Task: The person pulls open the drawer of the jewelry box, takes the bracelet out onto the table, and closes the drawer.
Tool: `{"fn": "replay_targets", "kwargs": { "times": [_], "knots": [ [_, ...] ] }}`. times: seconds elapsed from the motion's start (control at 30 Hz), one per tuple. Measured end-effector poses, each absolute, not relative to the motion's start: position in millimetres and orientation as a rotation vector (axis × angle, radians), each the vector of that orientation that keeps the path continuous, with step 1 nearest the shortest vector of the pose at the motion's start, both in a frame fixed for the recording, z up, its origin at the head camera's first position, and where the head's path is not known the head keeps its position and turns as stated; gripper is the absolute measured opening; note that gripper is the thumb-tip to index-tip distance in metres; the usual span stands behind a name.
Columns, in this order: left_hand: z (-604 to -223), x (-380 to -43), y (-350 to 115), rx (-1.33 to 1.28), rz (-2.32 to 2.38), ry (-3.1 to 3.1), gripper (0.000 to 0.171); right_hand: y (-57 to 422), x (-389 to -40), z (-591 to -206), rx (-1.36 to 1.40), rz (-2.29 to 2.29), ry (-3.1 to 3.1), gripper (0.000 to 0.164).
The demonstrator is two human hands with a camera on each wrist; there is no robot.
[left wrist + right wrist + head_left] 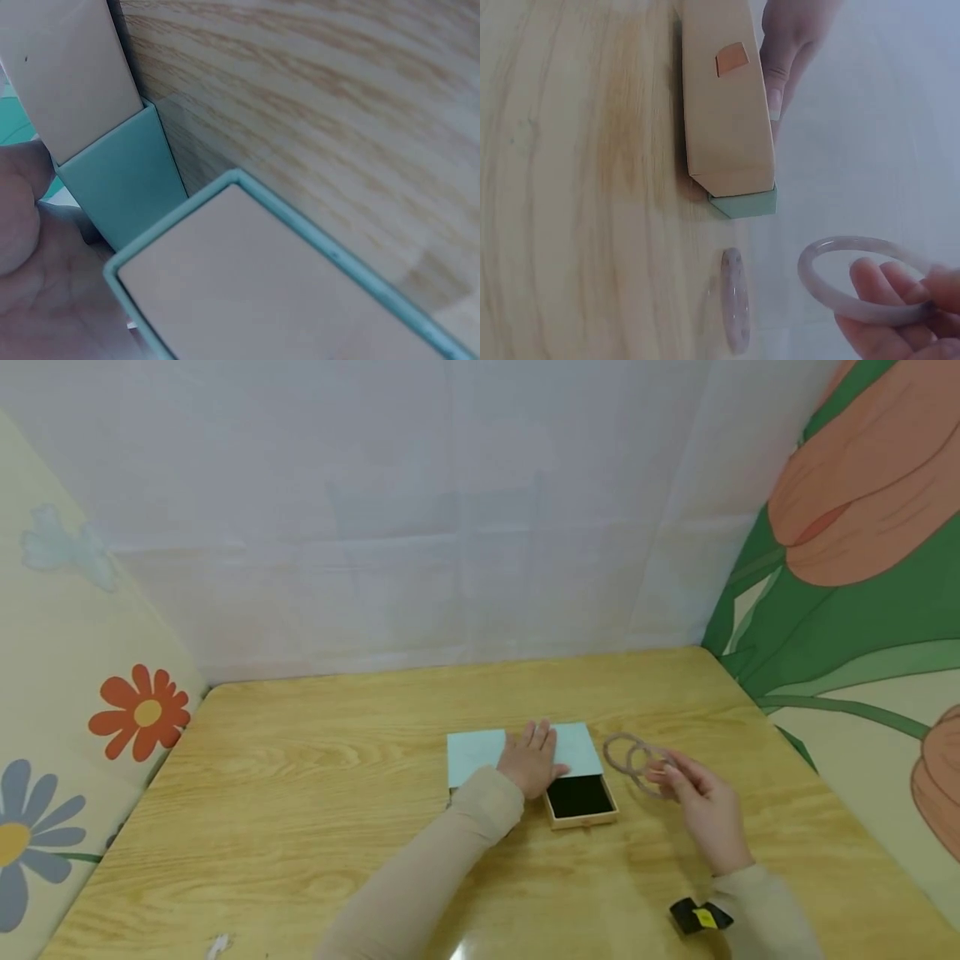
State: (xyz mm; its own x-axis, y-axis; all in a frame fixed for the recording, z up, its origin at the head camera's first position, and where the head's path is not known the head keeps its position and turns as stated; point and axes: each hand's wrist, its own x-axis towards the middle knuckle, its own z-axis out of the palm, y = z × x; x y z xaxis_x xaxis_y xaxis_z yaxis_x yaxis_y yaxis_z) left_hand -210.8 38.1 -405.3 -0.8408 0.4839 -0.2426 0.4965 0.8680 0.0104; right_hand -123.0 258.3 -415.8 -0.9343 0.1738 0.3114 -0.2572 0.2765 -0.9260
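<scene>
Two light blue drawer boxes lie side by side on the table. My left hand rests on them with straight fingers, covering the part between the left box and the right box. The right box's tan drawer is pulled out towards me and shows a black lining. In the left wrist view, the left box's drawer front sits flush in its sleeve. Right of the boxes, my right hand pinches a pale lilac bangle above the table. A second bangle lies on the table beside the right box.
The wood-grain table ends at a white cloth backdrop. Flower-printed panels flank both sides. A black piece with a yellow patch is at my right wrist. Something small and white lies near the front left.
</scene>
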Motion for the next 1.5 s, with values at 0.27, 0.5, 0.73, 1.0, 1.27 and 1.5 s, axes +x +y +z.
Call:
{"fn": "replay_targets", "kwargs": {
  "times": [0.27, 0.5, 0.73, 1.0, 1.27, 1.5],
  "knots": [
    [-406, -211, 39, 0.749, -0.091, 2.805, 0.065, 271, -124, -420, 0.021, 1.9, -2.031, 0.04],
    [-405, -211, 37, 0.75, -0.099, 2.794, 0.065, 280, -126, -423, -0.044, 1.974, -1.978, 0.045],
    [-404, -210, 36, 0.73, -0.097, 2.8, 0.065, 289, -130, -423, -0.193, 2.095, -1.973, 0.048],
    [-403, -212, 39, 0.733, -0.096, 2.793, 0.064, 298, -137, -424, -0.425, 2.159, -1.968, 0.042],
    [-403, -213, 40, 0.743, -0.11, 2.792, 0.065, 303, -145, -426, -0.525, 2.232, -1.914, 0.03],
    [-403, -213, 39, 0.747, -0.108, 2.794, 0.065, 305, -152, -427, -0.557, 2.291, -1.874, 0.028]
  ]
}}
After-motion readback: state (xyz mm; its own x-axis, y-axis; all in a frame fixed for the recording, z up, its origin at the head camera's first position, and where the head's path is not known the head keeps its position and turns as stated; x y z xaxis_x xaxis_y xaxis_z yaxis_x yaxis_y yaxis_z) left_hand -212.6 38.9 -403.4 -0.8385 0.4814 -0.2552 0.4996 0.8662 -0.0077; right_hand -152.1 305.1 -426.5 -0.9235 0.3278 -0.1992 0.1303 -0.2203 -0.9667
